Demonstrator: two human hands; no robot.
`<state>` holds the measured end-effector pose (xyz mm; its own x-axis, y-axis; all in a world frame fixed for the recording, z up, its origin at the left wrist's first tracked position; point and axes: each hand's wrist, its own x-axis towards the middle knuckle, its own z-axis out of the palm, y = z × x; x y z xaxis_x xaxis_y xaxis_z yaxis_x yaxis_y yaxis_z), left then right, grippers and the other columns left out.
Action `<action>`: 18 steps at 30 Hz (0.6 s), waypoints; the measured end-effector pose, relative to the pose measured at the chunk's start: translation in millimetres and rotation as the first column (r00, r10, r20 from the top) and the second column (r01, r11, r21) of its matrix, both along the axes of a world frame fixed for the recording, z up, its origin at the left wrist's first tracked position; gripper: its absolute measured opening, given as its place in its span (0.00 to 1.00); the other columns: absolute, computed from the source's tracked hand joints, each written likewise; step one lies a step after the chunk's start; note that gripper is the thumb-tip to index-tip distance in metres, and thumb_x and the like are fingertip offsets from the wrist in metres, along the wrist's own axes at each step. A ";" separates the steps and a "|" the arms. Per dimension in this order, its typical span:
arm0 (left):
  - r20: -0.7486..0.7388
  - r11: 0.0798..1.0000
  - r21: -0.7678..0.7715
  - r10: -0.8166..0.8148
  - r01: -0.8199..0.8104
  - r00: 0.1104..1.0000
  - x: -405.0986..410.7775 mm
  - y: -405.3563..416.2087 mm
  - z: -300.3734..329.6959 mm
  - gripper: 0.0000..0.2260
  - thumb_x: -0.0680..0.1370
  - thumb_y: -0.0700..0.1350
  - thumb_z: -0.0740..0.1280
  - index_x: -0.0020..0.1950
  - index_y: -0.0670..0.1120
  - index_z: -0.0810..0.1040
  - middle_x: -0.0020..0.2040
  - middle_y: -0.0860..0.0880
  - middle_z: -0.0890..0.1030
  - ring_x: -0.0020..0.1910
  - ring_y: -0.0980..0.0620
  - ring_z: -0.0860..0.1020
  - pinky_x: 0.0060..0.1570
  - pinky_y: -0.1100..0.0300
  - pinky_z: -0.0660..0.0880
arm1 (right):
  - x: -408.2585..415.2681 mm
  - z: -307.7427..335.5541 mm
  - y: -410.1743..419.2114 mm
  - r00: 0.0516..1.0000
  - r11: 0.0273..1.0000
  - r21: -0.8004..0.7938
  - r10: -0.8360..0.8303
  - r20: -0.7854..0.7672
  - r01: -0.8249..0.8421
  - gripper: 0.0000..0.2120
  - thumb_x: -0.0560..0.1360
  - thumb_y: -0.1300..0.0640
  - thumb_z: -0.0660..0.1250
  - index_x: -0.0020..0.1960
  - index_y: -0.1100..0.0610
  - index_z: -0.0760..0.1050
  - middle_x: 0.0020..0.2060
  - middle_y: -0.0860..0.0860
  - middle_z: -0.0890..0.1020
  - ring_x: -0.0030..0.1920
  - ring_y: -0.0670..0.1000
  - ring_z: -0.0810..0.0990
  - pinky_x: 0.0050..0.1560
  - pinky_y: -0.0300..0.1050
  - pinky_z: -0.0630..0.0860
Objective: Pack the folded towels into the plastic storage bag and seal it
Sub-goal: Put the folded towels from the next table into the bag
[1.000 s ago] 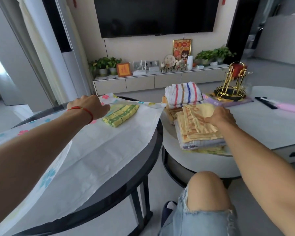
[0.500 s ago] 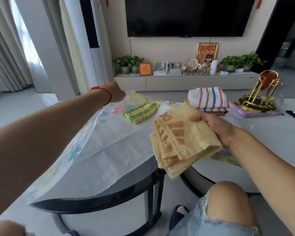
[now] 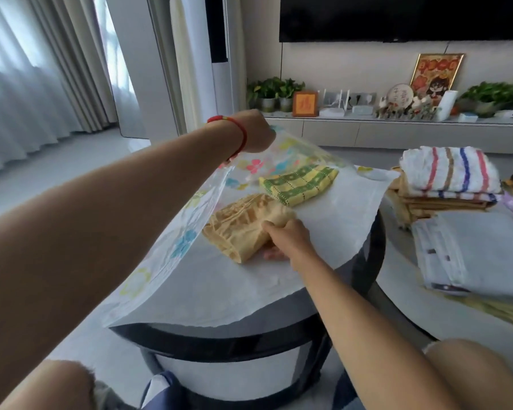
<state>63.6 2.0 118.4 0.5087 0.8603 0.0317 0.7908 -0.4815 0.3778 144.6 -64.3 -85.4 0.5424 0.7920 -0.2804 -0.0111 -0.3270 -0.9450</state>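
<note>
The plastic storage bag (image 3: 317,229) lies on a round dark table, white underneath with a clear flowered top sheet. My left hand (image 3: 256,133) holds that top sheet lifted at the far edge, so the bag's mouth gapes toward me. Inside at the back lies a folded green-and-yellow checked towel (image 3: 299,180). My right hand (image 3: 285,236) grips a folded yellow towel (image 3: 237,229) and has it inside the bag, resting on the white lower sheet in front of the checked one.
On the white round table (image 3: 403,279) to the right sit a striped white towel (image 3: 450,173) on a yellow stack, and a folded grey towel (image 3: 468,250). A gold rack shows at the right edge. My knees are at the bottom.
My right hand lifted the yellow towel off the stack on the right table, carried it left and set it down inside the bag. My left hand raised the top sheet higher.
</note>
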 end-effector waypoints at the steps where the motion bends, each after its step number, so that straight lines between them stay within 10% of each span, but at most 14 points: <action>1: 0.012 1.000 0.000 -0.005 0.005 1.000 -1.3 0.9 -0.5 0.11 0.83 0.44 0.57 0.58 0.42 0.77 0.49 0.44 0.76 0.38 0.46 0.75 0.32 0.57 0.70 | 2.1 -1.3 -1.6 0.986 0.999 0.019 -0.031 0.161 0.028 0.21 0.77 0.55 0.70 0.64 0.63 0.67 0.55 0.61 0.82 0.37 0.60 0.88 0.39 0.54 0.87; 5: 0.023 0.999 0.006 -0.041 0.041 0.999 -1.9 6.5 -7.9 0.16 0.83 0.47 0.56 0.63 0.42 0.77 0.51 0.44 0.78 0.38 0.48 0.76 0.38 0.56 0.73 | -11.6 -15.8 -2.6 0.548 0.952 -0.175 0.290 0.785 -0.252 0.30 0.78 0.57 0.70 0.77 0.53 0.63 0.72 0.65 0.67 0.69 0.65 0.72 0.63 0.53 0.75; 9: 0.009 0.993 0.086 -0.087 0.086 0.996 -5.8 6.4 -17.3 0.18 0.82 0.53 0.57 0.61 0.43 0.77 0.47 0.43 0.78 0.42 0.44 0.76 0.45 0.54 0.76 | -24.7 -34.7 23.2 0.201 0.912 -0.276 0.344 0.917 -0.305 0.18 0.83 0.54 0.64 0.73 0.50 0.72 0.77 0.60 0.62 0.67 0.61 0.71 0.67 0.54 0.72; 18: 0.001 0.982 0.127 -0.141 0.140 0.990 -12.2 12.6 -32.1 0.20 0.83 0.54 0.56 0.56 0.42 0.82 0.37 0.47 0.76 0.38 0.45 0.75 0.39 0.56 0.72 | -8.9 -32.2 111.5 0.235 0.910 -0.392 0.414 0.880 -0.136 0.25 0.85 0.45 0.57 0.79 0.53 0.64 0.75 0.59 0.68 0.71 0.61 0.68 0.70 0.54 0.65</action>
